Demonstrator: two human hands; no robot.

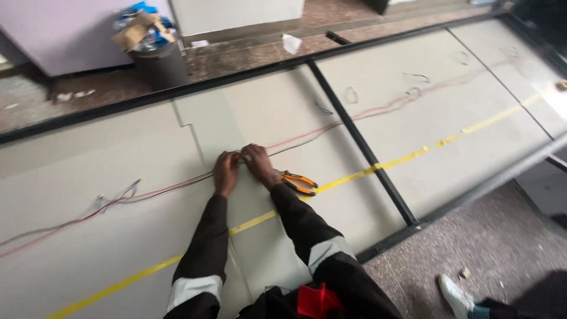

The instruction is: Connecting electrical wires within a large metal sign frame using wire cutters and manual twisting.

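The left hand (225, 171) and the right hand (258, 163) meet over a thin bundle of red and grey wires (171, 188) lying across the pale grey panel (118, 236). Both hands are closed narrow, pinching the wires between them at the fingertips. The wires run off toward 8 o'clock and 2 o'clock. Orange-handled pliers (300, 182) lie just beside the right wrist, at 4 o'clock. A yellow tape strip (407, 157) crosses the panel.
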